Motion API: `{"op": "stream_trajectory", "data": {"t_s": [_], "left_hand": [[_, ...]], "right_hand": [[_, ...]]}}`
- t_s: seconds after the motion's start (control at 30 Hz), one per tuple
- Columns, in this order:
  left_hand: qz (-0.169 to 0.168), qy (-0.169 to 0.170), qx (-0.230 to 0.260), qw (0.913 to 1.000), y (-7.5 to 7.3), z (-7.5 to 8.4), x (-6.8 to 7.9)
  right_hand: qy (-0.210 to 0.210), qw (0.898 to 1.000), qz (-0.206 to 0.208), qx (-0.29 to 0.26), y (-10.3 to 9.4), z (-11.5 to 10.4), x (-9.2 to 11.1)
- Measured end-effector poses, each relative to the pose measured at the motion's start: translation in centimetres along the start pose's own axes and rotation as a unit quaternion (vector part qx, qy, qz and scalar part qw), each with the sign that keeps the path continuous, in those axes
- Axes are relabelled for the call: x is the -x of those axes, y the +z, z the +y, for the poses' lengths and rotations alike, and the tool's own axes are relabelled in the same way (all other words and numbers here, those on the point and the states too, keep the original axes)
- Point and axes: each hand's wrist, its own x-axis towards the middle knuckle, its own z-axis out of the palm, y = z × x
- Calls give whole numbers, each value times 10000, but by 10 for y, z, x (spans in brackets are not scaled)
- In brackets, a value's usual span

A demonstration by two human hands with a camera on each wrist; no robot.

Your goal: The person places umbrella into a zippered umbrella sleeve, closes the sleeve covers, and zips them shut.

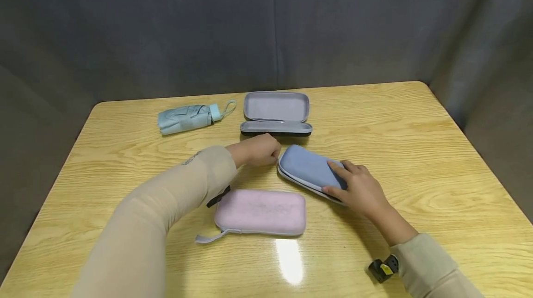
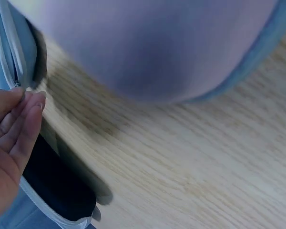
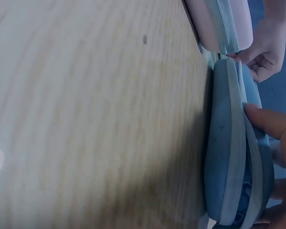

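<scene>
A blue zippered case (image 1: 310, 166) lies at a slant near the table's middle, its zipper seam partly parted in the right wrist view. My left hand (image 1: 262, 150) is at the case's left corner. In the left wrist view its thumb and fingertips pinch the zipper pull (image 2: 23, 91). My right hand (image 1: 361, 189) holds the right end of the case, thumb at the near side and fingers over the top. Through the gap in the seam, something dark blue (image 3: 247, 188) shows inside. Nearer my body lies a closed pink case (image 1: 260, 212) with a strap at its left.
Behind my left hand stands an open case (image 1: 276, 106) with a grey lining and black outside. A folded light-blue umbrella (image 1: 187, 119) with a wrist loop lies at the back left. Dark grey curtain (image 1: 208, 34) hangs behind the wooden table (image 1: 416, 150).
</scene>
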Motion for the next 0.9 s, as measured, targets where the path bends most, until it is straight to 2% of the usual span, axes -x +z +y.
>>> {"op": "stream_trajectory", "data": {"t_s": [0.23, 0.43, 0.6, 0.67, 0.9], "left_hand": [[43, 46, 113, 9999, 3, 6, 1], [385, 269, 111, 9988, 6, 15, 0], [516, 123, 210, 9984, 8, 27, -4], [522, 48, 200, 9984, 8, 31, -6], [551, 185, 269, 9979, 9, 35, -6]], "right_hand": [[415, 9989, 70, 187, 0, -6, 4], [740, 9968, 162, 253, -1, -13, 6], [1039, 9944, 96, 153, -4, -18, 6], [1106, 9938, 87, 104, -5, -19, 7], [1077, 9935, 201, 295, -1, -24, 14]]}}
